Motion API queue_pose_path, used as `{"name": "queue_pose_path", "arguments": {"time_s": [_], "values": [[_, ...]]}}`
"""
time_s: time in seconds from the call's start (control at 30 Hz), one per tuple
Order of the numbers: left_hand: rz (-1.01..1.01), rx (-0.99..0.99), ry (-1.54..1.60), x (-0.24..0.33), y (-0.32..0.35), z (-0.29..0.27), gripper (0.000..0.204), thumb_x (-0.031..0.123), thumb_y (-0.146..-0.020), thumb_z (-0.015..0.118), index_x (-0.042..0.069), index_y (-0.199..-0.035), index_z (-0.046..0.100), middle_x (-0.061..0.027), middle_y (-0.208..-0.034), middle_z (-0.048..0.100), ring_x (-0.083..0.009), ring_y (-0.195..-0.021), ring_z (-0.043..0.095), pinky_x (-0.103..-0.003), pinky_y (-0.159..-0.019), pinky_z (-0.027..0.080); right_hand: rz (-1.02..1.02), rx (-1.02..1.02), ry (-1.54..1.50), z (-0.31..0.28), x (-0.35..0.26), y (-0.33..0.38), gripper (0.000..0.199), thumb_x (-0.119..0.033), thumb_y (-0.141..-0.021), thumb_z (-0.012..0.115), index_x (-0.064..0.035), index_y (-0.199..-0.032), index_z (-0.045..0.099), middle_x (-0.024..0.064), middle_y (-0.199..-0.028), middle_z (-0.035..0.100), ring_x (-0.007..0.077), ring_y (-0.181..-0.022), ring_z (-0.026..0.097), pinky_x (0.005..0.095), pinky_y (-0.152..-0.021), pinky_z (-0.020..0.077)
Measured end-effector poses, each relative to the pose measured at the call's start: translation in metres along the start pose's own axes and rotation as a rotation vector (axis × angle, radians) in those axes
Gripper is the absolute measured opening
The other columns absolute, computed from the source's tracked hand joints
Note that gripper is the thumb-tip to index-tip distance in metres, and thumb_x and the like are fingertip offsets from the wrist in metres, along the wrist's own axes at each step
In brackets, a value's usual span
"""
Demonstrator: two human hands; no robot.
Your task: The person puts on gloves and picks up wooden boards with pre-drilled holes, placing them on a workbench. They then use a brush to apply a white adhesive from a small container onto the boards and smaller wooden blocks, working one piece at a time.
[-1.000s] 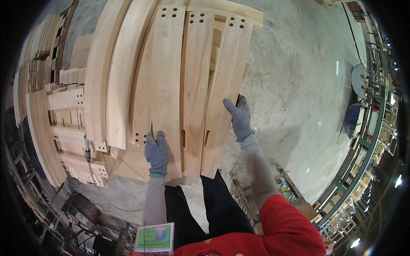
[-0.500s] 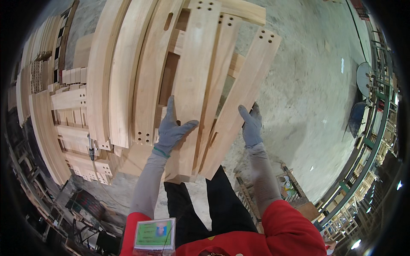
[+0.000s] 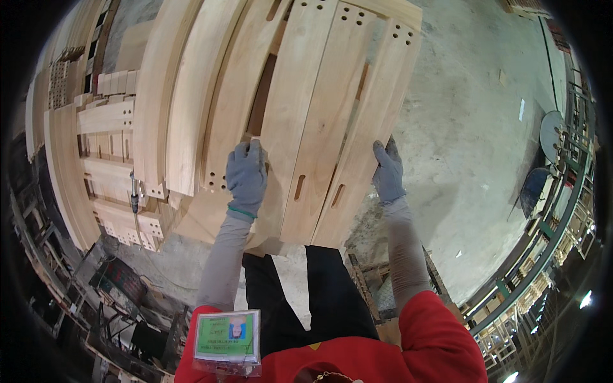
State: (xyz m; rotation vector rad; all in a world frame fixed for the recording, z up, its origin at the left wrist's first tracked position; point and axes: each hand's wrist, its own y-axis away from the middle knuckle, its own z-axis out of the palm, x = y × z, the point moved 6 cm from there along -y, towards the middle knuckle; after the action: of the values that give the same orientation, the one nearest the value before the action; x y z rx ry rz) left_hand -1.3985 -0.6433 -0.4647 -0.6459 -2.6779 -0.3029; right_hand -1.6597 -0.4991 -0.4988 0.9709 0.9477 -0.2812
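Three long pale wooden boards lie side by side before me, with round holes at their far ends. My left hand (image 3: 246, 177), in a grey glove, has its fingers curled over the outer edge of the left board (image 3: 295, 83). The middle board (image 3: 332, 115) has a slot near its close end and lies against the left one. On the far side, my gloved right hand (image 3: 389, 171) grips the outer edge of the right board (image 3: 373, 115), which also has a slot. A narrow gap runs between the middle and right boards. The fingertips of both hands are partly hidden.
More curved boards (image 3: 185, 96) lie to the left, beside stacked slotted wood pieces (image 3: 105, 172). An air tool (image 3: 134, 195) with a hose hangs by that stack. Concrete floor (image 3: 466, 147) stretches to the right, with a round disc (image 3: 551, 135) and green metal rail beyond.
The boards have shifted from a fanned spread to lying nearly side by side. My left hand went from spread on the left board to curled at its edge; my right hand moved slightly right.
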Motion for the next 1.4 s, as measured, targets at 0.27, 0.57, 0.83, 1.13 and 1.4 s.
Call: {"name": "queue_pose_path", "arguments": {"time_s": [0.27,0.57,0.83,1.13,1.4], "values": [[-0.085,0.158,0.261,-0.025,0.088,-0.047,0.027,0.013,-0.077,0.062,0.005,-0.103,0.058,-0.0155,-0.094,0.057,-0.0303,-0.087,0.054,-0.038,-0.072,0.044,0.002,-0.146,0.173,-0.007,0.043,-0.003,0.038,-0.017,-0.093,0.045,0.0031,-0.125,0.041,0.0113,-0.122,0.049,0.0177,-0.112,0.045,0.0302,-0.097,0.0362],[-0.423,0.328,-0.547,-0.319,0.179,-0.159,0.070,0.032,-0.078,0.058,0.001,-0.133,0.029,-0.0192,-0.116,0.051,-0.0356,-0.107,0.047,-0.042,-0.096,0.033,0.000,0.249,0.135,-0.027,0.050,0.097,0.046,-0.023,-0.091,0.051,0.0042,-0.127,0.040,0.0167,-0.126,0.043,0.0235,-0.112,0.046,0.0319,-0.095,0.0400],[-0.792,-0.072,0.390,-0.416,0.210,-0.151,0.038,0.035,-0.077,0.059,0.001,-0.094,0.056,-0.0116,-0.068,0.058,-0.0234,-0.061,0.058,-0.035,-0.057,0.046,-0.333,-0.063,0.673,0.129,0.051,0.225,0.028,-0.014,-0.091,0.047,0.0038,-0.113,0.054,0.0095,-0.104,0.057,0.0163,-0.101,0.052,0.0275,-0.089,0.0425],[-0.520,0.060,0.717,-0.177,0.341,-0.202,0.029,0.020,-0.092,0.046,-0.002,-0.112,0.045,-0.0133,-0.084,0.057,-0.0242,-0.071,0.057,-0.033,-0.062,0.047,0.211,-0.631,0.147,0.325,0.151,0.377,0.058,-0.023,-0.085,0.062,-0.0024,-0.132,0.034,0.0090,-0.106,0.059,0.0203,-0.096,0.057,0.0303,-0.082,0.0454],[0.252,-0.324,0.805,-0.057,0.341,-0.171,0.040,0.028,-0.084,0.060,0.002,-0.114,0.050,-0.0151,-0.086,0.060,-0.0283,-0.078,0.061,-0.036,-0.065,0.048,0.442,0.073,0.311,0.125,0.058,0.375,0.013,-0.019,-0.091,0.047,-0.0073,-0.089,0.053,-0.0002,-0.062,0.046,0.0039,-0.040,0.036,0.0208,-0.035,0.0313]]}}
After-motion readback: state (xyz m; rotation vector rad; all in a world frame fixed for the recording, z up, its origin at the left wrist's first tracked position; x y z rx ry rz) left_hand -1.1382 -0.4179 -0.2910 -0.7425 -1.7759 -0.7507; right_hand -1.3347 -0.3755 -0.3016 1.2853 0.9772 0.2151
